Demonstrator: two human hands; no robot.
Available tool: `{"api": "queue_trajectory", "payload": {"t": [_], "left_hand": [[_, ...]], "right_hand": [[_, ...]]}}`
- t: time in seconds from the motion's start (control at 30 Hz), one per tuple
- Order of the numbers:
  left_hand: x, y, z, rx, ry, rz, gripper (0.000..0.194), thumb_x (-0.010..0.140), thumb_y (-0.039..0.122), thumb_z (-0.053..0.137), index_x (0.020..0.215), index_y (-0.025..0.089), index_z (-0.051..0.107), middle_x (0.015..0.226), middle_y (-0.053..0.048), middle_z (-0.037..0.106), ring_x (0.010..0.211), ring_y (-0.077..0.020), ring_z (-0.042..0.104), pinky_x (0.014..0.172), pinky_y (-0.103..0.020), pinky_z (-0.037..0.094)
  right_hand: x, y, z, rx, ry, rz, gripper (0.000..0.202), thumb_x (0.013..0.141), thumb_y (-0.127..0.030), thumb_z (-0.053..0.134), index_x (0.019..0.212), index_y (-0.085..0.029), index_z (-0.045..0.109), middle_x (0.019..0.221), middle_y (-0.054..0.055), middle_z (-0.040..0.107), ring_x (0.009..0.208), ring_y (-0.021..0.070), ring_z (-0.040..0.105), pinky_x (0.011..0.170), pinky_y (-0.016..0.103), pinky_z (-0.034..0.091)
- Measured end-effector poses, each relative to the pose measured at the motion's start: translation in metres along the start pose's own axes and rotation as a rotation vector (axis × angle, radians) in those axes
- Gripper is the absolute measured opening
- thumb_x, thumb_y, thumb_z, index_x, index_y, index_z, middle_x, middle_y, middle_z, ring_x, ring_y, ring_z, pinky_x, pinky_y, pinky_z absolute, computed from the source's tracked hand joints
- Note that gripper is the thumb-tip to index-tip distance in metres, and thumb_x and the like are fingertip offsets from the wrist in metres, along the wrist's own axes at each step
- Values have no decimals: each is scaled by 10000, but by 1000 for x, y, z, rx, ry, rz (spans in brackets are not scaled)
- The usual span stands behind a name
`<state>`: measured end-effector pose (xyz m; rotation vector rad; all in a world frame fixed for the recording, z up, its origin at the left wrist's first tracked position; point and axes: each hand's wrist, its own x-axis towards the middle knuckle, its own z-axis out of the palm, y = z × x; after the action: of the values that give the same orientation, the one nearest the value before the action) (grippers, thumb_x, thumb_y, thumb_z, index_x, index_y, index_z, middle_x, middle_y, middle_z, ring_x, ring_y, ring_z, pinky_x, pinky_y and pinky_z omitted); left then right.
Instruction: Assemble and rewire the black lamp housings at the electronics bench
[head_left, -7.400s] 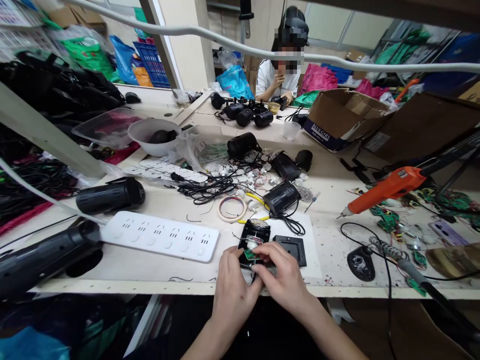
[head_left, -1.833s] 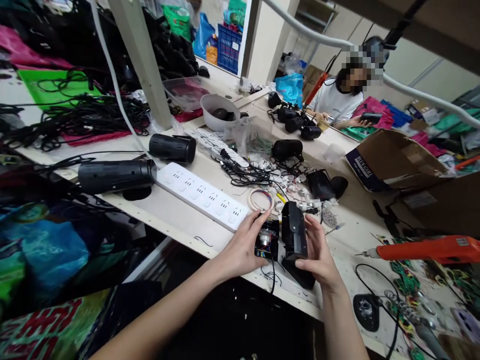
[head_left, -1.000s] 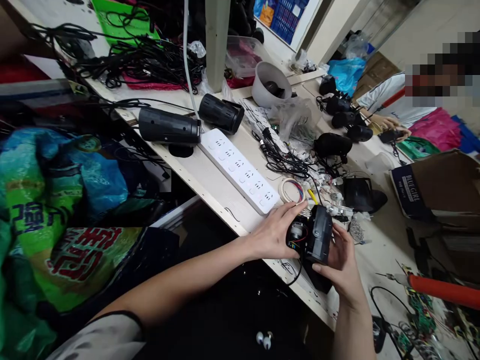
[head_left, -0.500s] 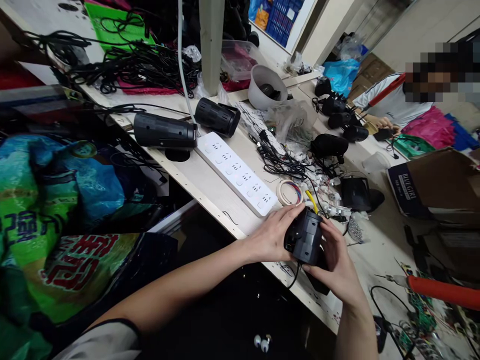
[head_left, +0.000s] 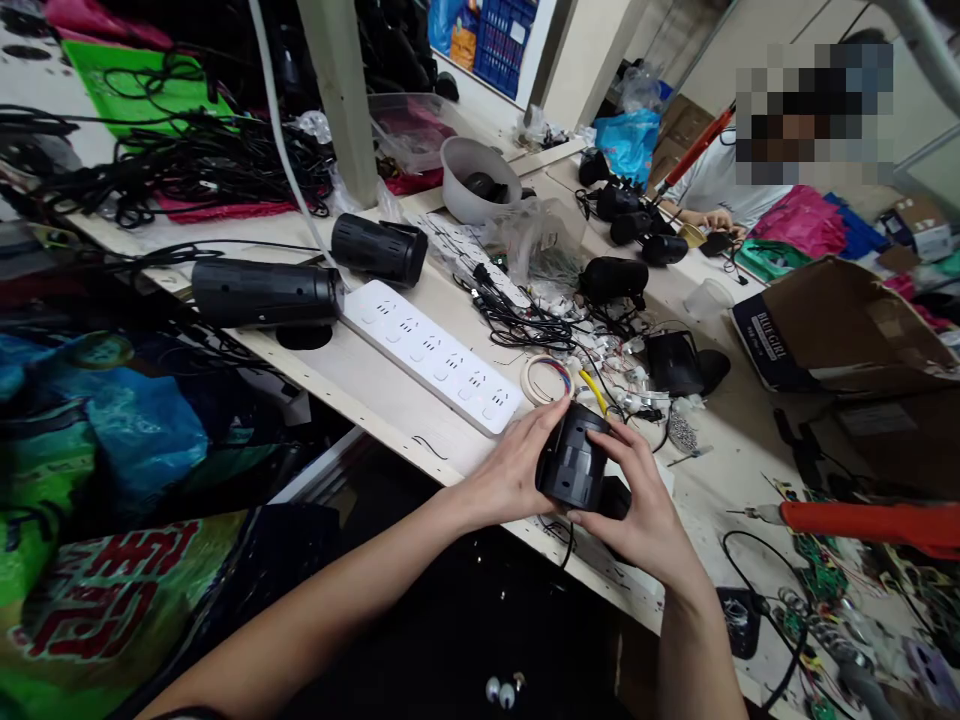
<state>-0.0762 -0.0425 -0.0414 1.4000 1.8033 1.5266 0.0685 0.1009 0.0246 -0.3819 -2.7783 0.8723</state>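
Between my two hands is a black cylindrical housing [head_left: 576, 460], tilted near the table's front edge. My left hand [head_left: 510, 470] grips its left side, thumb low and fingers along the top. From the right, my right hand [head_left: 637, 490] closes round it, fingertips on its upper side and thumb at its lower end. A black cable [head_left: 569, 548] hangs below the housing. Just behind it lie a yellow-handled tool [head_left: 593, 391] and a coil of thin wire [head_left: 547, 380]. Another black part, partly hidden, shows under my right hand.
A white power strip [head_left: 435, 358] lies left of my hands, with two black cylindrical housings [head_left: 266, 293] beyond it. Loose cables and small parts cover the middle. An orange electric screwdriver [head_left: 862, 522] points in from the right. Across the table sits a person [head_left: 727, 190] near an open carton [head_left: 847, 330].
The view has shifted, so the table's things appear further left. The housing has turned slightly in my hands, and my right fingers now reach further over its upper side.
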Motion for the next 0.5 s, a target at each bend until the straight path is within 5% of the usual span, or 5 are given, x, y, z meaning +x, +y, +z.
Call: {"api": "queue_trajectory", "payload": {"t": [0.17,0.5], "left_hand": [[-1,2,-2,25,-21,-33,1236,596,271,869,1553,264,87,1559,-139,329,1405,-344,359,1161,-517,329],[2,5,-5,-3,-49,-57,1274,591,287,893,1557,281,64,1568,-143,312,1417,-368,349,1154,-532,342]], "right_hand": [[1,-2,4,9,6,-1,715,741,-410,794,1375,-325,473,1463,101,366,1394,361,356,1151,572,322],[1,-3,4,28,-12,18,759,704,-338,814,1386,-360,482,1481,80,354,1408,368,327,1160,576,301]]}}
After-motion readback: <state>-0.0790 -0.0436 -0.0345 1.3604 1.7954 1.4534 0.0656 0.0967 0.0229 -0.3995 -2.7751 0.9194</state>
